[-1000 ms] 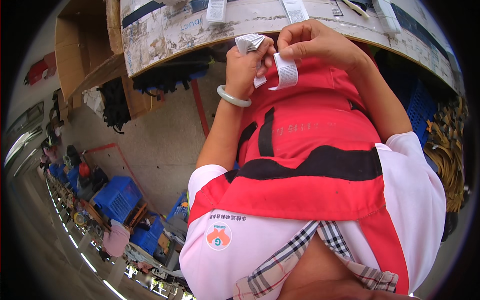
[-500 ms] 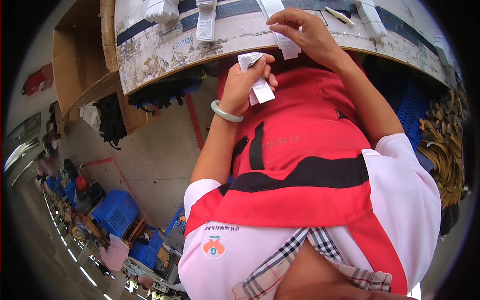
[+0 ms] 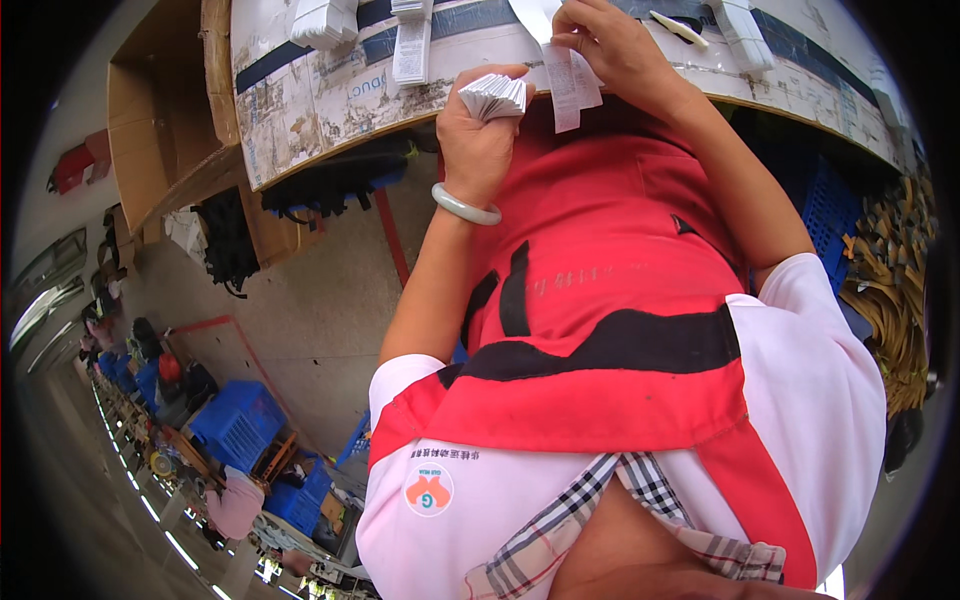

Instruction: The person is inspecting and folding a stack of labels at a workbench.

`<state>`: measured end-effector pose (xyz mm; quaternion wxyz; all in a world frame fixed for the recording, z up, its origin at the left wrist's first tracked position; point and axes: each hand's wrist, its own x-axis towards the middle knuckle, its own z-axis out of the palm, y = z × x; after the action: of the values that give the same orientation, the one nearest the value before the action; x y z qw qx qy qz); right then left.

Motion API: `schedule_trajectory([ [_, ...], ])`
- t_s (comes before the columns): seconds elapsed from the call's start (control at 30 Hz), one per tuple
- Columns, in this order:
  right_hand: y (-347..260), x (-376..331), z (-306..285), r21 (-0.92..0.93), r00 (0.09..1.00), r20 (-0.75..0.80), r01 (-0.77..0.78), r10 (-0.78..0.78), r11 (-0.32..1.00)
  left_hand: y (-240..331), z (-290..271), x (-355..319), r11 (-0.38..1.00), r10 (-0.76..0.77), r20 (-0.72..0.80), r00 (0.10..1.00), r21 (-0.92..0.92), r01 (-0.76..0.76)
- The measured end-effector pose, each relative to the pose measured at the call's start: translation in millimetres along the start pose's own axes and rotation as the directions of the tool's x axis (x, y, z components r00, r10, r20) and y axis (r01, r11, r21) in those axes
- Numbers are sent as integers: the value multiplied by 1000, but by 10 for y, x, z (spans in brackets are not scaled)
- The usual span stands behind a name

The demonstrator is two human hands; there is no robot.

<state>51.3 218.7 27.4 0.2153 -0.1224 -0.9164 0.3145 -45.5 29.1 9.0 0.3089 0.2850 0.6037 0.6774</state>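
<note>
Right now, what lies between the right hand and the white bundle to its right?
In the head view, a slim pale object on the table, beside something dark and unclear, lies between the right hand and the white bundle.

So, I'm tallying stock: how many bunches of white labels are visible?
5: a fan in the left hand, strips at the right hand, and, on the table, a left bunch, a neighbouring bunch and a right bunch. More may be hidden.

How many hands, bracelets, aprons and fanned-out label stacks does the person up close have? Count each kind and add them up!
Hands: 2 (left hand, right hand)
Bracelets: 1 (pale bracelet)
Aprons: 1 (red apron)
Fanned-out stacks: 1 (white label stack, in the left hand)
Total: 5
</note>
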Motion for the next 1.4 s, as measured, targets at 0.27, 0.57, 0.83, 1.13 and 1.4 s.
schedule_trajectory([
  [0.27, -395, -55, -253, 211, 992, 122, -40, 15, 977, 161, -56, 153, 979, 84, 134, 987, 176, -107],
  [0.57, -265, -249, -66, 372, 986, 160, -110, 54, 922, 51, -46, 76, 994, -68, 77, 995, -83, 75],
  [0.83, -302, -270, -54, 510, 945, 252, -314, 210, 801, 96, -20, 71, 958, 248, 58, 967, 132, -253],
  [1.13, -316, -291, -21, 552, 951, 245, -298, 191, 779, 2, -29, 23, 996, 84, 63, 994, 34, -86],
  [1.4, -553, -263, -182, 669, 838, 519, -519, 166, 532, 29, -65, -19, 849, -325, 263, 908, -341, 403],
])
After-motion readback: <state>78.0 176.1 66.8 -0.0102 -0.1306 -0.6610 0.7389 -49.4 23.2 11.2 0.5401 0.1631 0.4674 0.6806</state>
